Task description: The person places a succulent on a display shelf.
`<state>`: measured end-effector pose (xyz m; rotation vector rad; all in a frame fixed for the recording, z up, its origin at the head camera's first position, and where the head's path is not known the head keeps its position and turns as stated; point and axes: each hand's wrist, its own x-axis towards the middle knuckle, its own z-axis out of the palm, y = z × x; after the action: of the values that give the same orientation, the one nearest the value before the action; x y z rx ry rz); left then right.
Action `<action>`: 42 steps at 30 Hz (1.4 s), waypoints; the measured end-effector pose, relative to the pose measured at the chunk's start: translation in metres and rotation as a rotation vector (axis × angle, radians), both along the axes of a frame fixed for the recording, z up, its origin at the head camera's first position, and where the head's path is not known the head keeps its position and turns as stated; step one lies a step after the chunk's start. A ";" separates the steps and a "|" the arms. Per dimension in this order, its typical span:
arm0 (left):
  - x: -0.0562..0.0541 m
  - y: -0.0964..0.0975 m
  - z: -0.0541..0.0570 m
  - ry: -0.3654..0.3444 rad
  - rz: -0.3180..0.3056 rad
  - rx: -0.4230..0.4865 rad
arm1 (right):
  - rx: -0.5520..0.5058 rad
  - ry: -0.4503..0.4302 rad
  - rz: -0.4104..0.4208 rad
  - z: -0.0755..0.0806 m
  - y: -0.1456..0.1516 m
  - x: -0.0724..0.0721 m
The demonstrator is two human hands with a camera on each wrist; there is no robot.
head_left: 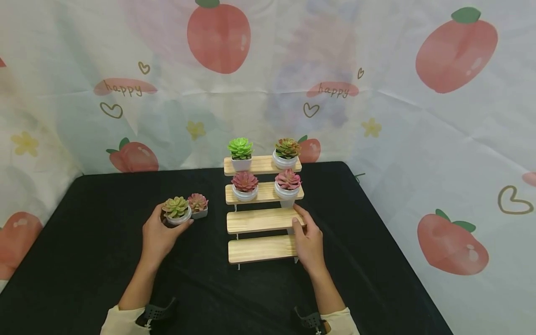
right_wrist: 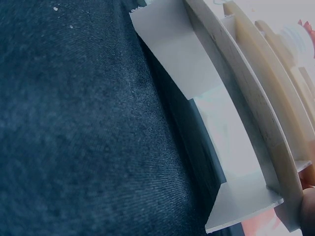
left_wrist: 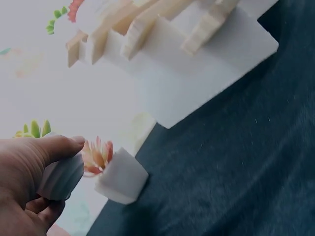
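Observation:
My left hand (head_left: 161, 236) grips a potted succulent (head_left: 177, 209) with yellow-green leaves by its round white pot, thumb on the near side. Just to its right stands a pink succulent (head_left: 198, 204) in a square white pot; the left wrist view shows this pot (left_wrist: 123, 177) right beyond my thumb. My right hand (head_left: 311, 244) holds the right end of a four-step wooden plant stand (head_left: 261, 221) at the third step down, thumb on the board. In the right wrist view, the stand (right_wrist: 236, 98) shows its white side supports, and only a fingertip appears at the right edge.
On the top step sit a bright green succulent (head_left: 240, 153) and a reddish-green one (head_left: 286, 153). Two pink succulents, a left one (head_left: 245, 185) and a right one (head_left: 288, 184), occupy the second step. A black cloth (head_left: 83, 242) covers the table, with a fruit-print curtain (head_left: 259, 93) behind.

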<state>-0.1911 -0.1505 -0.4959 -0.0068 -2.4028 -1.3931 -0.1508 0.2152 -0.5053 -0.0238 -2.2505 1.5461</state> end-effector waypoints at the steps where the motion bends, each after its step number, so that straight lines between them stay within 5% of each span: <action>1: 0.000 0.001 0.001 0.004 -0.004 0.004 | -0.002 0.000 0.003 0.000 0.000 0.000; 22: 0.013 0.023 0.023 0.059 -0.097 -0.009 | -0.001 -0.017 0.002 0.003 0.000 0.002; 42: 0.021 0.043 0.025 0.075 -0.159 -0.011 | 0.001 -0.023 -0.001 0.003 0.000 0.002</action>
<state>-0.1696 -0.1078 -0.4705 -0.2537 -2.3917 -1.4207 -0.1490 0.2153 -0.5021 -0.0425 -2.2684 1.5523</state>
